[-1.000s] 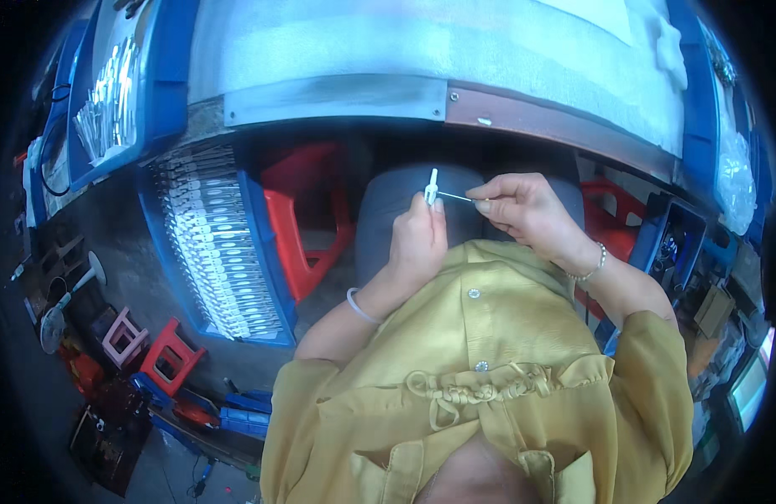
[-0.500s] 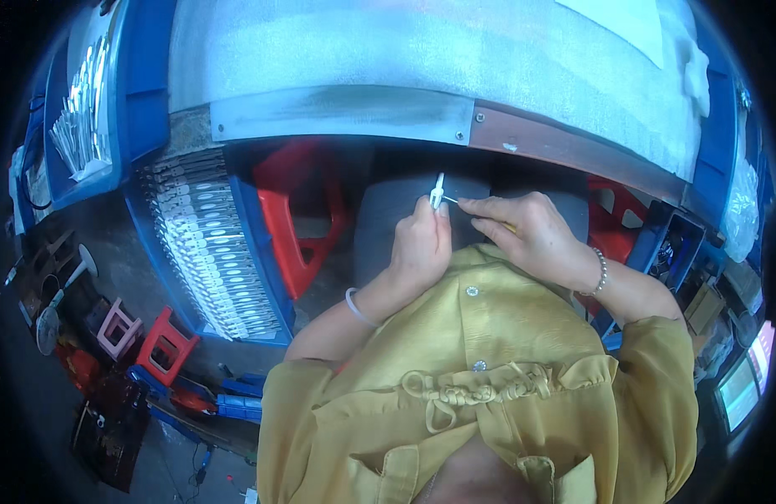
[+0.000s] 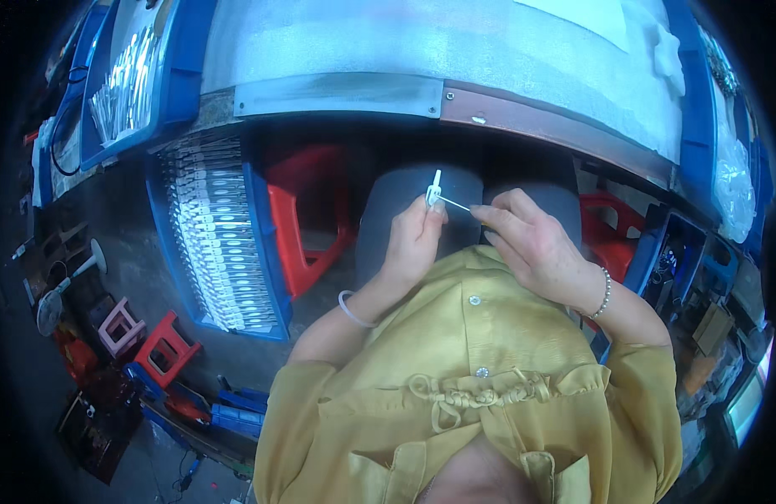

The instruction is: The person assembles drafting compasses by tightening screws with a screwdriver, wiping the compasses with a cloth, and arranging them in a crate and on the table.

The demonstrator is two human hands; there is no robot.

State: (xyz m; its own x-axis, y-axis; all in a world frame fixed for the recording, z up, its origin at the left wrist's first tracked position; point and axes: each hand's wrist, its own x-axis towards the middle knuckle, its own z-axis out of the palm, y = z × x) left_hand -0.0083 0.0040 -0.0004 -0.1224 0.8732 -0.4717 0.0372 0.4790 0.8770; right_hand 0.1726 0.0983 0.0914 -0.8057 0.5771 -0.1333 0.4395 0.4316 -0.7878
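Over my lap, my left hand (image 3: 416,239) pinches a small, slim white plastic part (image 3: 435,189) upright between thumb and fingers. From the right, the thin metal shaft (image 3: 457,203) of a hand tool reaches to this part, and its tip meets the part's side. My right hand (image 3: 529,239) is closed around the tool's other end, so its handle is mostly hidden. Whether the tip sits inside the part or only touches it is too small to tell.
Ahead lies a padded worktable (image 3: 354,38) with a metal-and-wood front edge (image 3: 338,94). To the left stands a blue crate (image 3: 275,294) packed with rows of white-and-metal pieces, beside a red stool (image 3: 308,252). Another blue bin (image 3: 174,92) holds slender metal pieces.
My right hand has drawn slightly back to the right, and more of the tool's shaft shows between the hands. The whole view has shifted a little.
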